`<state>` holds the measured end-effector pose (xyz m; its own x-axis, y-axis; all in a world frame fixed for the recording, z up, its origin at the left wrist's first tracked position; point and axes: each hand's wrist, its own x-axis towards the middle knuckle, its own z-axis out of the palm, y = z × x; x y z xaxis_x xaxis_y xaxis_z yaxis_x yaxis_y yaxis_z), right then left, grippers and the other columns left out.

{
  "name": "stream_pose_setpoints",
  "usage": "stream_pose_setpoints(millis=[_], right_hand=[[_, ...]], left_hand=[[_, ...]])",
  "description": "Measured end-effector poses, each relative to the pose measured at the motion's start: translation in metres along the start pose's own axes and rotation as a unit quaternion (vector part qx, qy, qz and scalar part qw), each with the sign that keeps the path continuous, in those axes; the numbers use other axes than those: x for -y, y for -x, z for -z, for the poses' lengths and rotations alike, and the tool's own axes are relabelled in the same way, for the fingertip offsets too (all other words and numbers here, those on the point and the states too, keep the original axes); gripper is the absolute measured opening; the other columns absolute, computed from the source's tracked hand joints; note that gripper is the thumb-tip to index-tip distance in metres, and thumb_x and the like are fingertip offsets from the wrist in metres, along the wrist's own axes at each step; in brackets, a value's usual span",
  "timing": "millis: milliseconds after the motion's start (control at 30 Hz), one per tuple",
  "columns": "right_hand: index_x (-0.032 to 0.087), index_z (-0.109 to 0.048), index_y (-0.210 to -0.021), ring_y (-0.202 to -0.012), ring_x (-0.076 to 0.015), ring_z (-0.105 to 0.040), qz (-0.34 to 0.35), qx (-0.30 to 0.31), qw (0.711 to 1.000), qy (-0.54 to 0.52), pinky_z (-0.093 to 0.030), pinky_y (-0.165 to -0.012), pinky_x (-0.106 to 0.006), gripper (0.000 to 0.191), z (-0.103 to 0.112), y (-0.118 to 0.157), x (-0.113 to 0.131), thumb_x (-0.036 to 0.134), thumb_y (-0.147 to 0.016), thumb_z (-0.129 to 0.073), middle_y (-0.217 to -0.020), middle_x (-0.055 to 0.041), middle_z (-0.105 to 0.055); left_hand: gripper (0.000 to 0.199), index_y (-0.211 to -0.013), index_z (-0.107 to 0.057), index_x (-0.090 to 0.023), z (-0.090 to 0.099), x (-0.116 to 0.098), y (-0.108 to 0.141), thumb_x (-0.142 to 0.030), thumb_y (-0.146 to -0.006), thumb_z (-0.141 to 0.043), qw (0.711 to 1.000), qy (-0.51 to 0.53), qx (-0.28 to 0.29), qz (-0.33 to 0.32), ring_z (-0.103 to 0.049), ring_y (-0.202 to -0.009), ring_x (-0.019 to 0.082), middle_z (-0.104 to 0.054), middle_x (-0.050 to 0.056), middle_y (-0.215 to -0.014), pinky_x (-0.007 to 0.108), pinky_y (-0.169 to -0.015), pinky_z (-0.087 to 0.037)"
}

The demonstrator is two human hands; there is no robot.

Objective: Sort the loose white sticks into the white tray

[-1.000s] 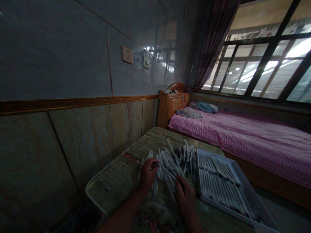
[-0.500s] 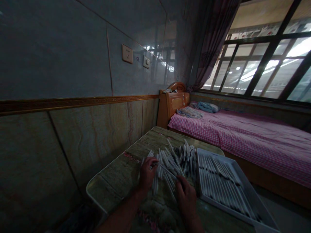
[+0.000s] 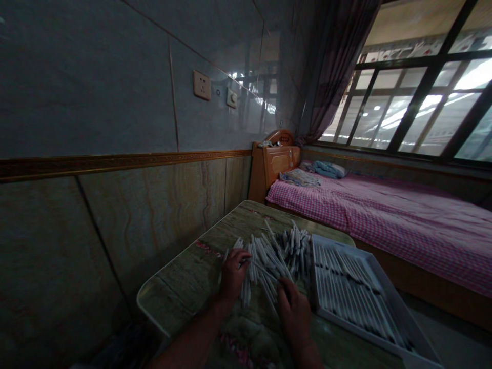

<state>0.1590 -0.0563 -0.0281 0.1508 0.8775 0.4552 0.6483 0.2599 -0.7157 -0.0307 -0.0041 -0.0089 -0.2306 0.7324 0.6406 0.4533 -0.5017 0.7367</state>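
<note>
Pen (image 3: 264,269), likely light, stiff and slick, best pinched near its ends, is held left of the white tray (image 3: 359,332) between pinching left hand (image 3: 233,271) and curled right hand (image 3: 294,308)

Dim rm; daylight thru dk-framed window (image 3: 413,107) up R, purplish curtain (image 3: 332,77) beside. L wall (image 3: 96,92) tiled: gray-blue above, tan veined below, brn trim (image 3: 134,161) btwn; socket (image 3: 201,85) + dial switch (image 3: 231,98) up there. Bed (image 3: 418,279) w/ pink checked sheet (image 3: 384,212), wood headbd (image 3: 280,165). Greenish table (image 3: 184,287) nr wall.
</note>
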Motion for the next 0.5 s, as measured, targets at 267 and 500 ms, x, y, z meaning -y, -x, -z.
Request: stream_pose_setpoints(millis=[267,500], right_hand=[[0.021,-0.072,-0.099,-0.089,-0.0236,-0.07,0.021,-0.001,0.999,-0.037,-0.052,-0.079,-0.032,0.037,-0.004,0.002,-0.001,0.042,-0.087,-0.045,-0.099,-0.0086,-0.075],[0.018,-0.072,-0.098,-0.089,-0.0244,-0.07,-0.045,0.016,0.996,-0.077,-0.052,-0.078,-0.032,0.039,-0.005,-0.002,-0.008,0.043,-0.087,-0.045,-0.098,-0.0097,-0.075]], left_hand=[[0.016,-0.078,-0.072,-0.023,0.004,-0.002,0.0,-0.013,-0.077,-0.06,0.998,0.037,0.046,-0.014,-0.066,-0.086,0.02,-0.07,0.004,-0.085,0.034,-0.081,-0.053],[0.036,-0.111,-0.065,-0.02,-0.002,-0.013,0.001,-0.022,-0.075,-0.064,0.955,0.253,0.033,0.151,-0.068,-0.091,0.02,-0.071,0.008,-0.106,0.035,-0.082,-0.054]])
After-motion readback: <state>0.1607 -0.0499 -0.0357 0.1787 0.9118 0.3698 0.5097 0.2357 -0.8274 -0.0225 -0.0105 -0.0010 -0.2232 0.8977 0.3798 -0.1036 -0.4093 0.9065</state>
